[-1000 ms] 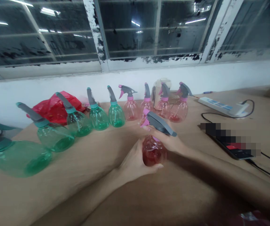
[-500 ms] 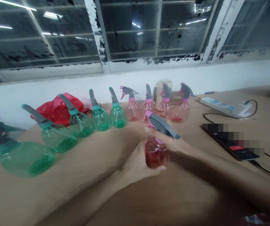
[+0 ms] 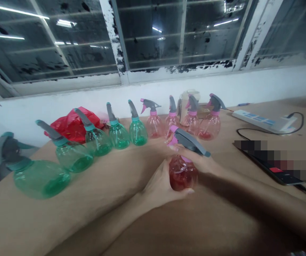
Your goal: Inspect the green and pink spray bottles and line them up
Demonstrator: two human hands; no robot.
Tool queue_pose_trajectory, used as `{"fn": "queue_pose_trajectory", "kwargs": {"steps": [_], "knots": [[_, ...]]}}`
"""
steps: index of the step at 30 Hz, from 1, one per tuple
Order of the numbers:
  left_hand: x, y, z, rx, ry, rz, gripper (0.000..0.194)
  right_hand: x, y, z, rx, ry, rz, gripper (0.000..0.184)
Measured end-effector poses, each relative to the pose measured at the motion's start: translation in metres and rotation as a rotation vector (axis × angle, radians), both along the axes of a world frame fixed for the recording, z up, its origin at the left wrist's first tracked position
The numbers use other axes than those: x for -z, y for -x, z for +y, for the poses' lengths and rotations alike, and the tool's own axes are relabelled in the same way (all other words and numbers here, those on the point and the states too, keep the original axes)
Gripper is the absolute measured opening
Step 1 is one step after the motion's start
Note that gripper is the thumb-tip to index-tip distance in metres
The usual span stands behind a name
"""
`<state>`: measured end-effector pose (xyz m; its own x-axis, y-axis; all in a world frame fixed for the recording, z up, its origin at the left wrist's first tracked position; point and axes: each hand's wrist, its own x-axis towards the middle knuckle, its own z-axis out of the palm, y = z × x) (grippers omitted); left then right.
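A pink spray bottle (image 3: 183, 174) with a grey and pink trigger head stands near the middle of the table, between my hands. Wrapped around the lower left of its body is my left hand (image 3: 159, 183), thumb along the near side. My right hand (image 3: 195, 156) grips the neck under the spray head, with fingers at the pink trigger. Behind them several other pink spray bottles (image 3: 155, 126) stand in a row. To the left, several green spray bottles (image 3: 138, 133) continue that row toward me.
A red plastic bag (image 3: 74, 122) lies behind the green bottles. On the right are a white power strip (image 3: 262, 121) with a black cable and a dark phone (image 3: 270, 165), partly pixelated. A pale box-like object (image 3: 186, 103) stands by the wall under the windows.
The whole view has shifted, so things appear farther right. Both hands keep their hold on the pink spray bottle; my right fingers move slightly at the trigger.
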<state>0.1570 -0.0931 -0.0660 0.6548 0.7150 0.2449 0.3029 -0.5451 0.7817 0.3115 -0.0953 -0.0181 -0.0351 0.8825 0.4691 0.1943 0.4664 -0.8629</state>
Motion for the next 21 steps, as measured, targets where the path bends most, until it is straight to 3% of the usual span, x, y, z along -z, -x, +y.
{"fn": "queue_pose_trajectory", "kwargs": {"steps": [12,21], "knots": [[-0.0007,0.0002,0.0020,0.005,-0.029,0.022,0.087,0.0069,-0.0006,0.0013,-0.023,-0.070,-0.001,0.010],[-0.0002,0.0000,0.0013,-0.028,-0.043,0.037,0.090,0.0055,0.0023,0.0012,-0.080,-0.051,0.046,0.022]]}}
